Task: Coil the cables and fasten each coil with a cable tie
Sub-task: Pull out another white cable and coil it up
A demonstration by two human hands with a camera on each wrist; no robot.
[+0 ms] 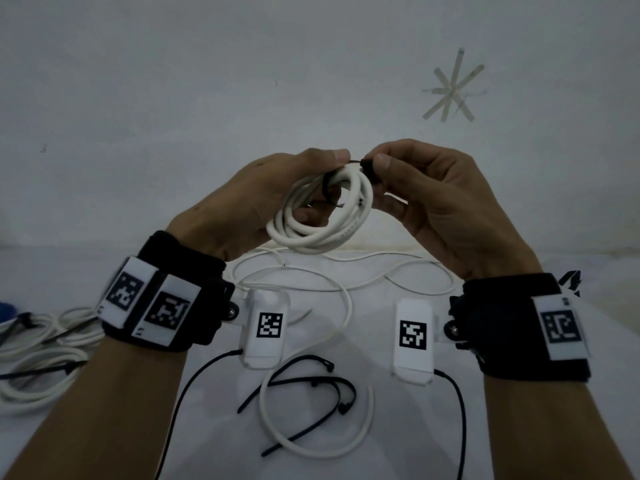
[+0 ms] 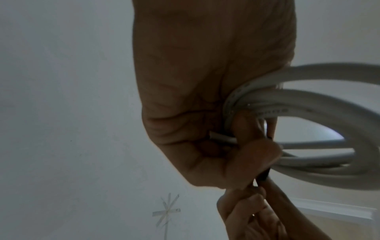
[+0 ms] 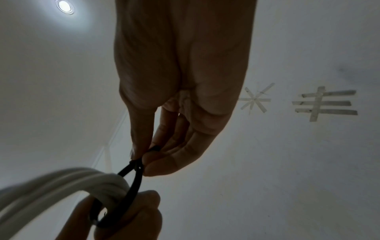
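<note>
both hands are up in front of a pale wall, working on one white coil [image 1: 322, 216] held in the air above the tabletop [image 1: 398, 427]. the left hand [image 1: 256, 199] has its fingers [image 2: 255, 154] curled round the bundled strands on the left side of the coil, thumb on top, so it's clamped on the cable. you can see a cut cable end poking out by the palm in the left wrist view.

the right hand [image 1: 429, 202] is pinching the head end of a black cable tie [image 3: 133, 181] between thumb and index finger, right at the top of the coil. the tie is looped round the bunched strands but the loop looks slack, with a gap between it and the cable on the near side. the other fingers of that hand are loosely bent and not on anything.

down on the tabletop, under the hands, there's a loose white cable [image 1: 332, 292] sprawled in big open loops, plus a few spare black ties [image 1: 311, 393] lying curved, some crossing over the cable. off to the left edge sit some finished coils [image 1: 38, 358] with black ties on them, partly hidden behind the left wristband.

a star of tape strips [image 1: 452, 86] is stuck on the wall to the upper right.
</note>
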